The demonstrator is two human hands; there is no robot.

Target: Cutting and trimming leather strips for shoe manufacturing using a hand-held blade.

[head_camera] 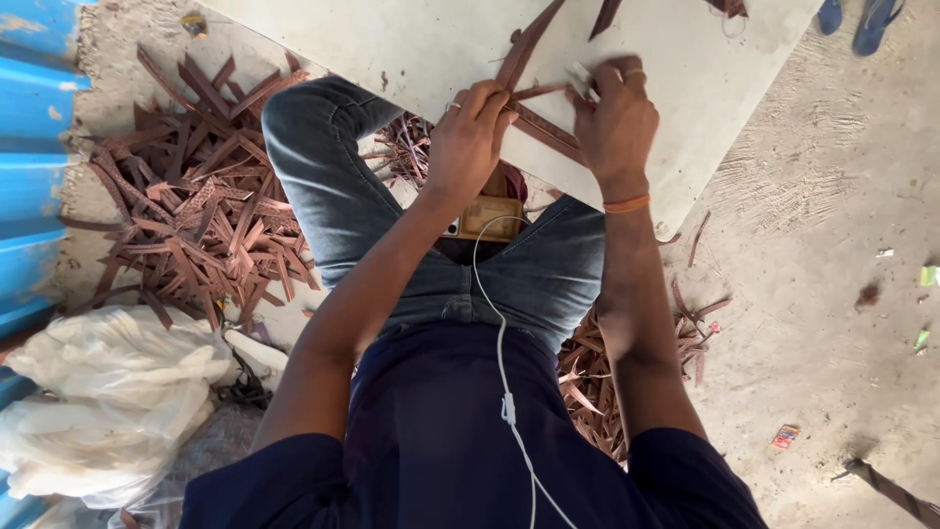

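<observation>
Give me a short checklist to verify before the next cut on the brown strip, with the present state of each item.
1. Left hand presses the brown strip on the board: ok.
2. Right hand holds a small tool at the strip: ok; the kind of tool, cannot tell.
3. Left fingers away from the tool edge: cannot tell, the hands are very close together.
4. Board steady on the knees: cannot tell; it lies across the lap, tilted.
5. Earphone cable away from the hands: ok, it hangs at the chest.
6. Scrap pile off the board: ok, it lies on the floor.
</observation>
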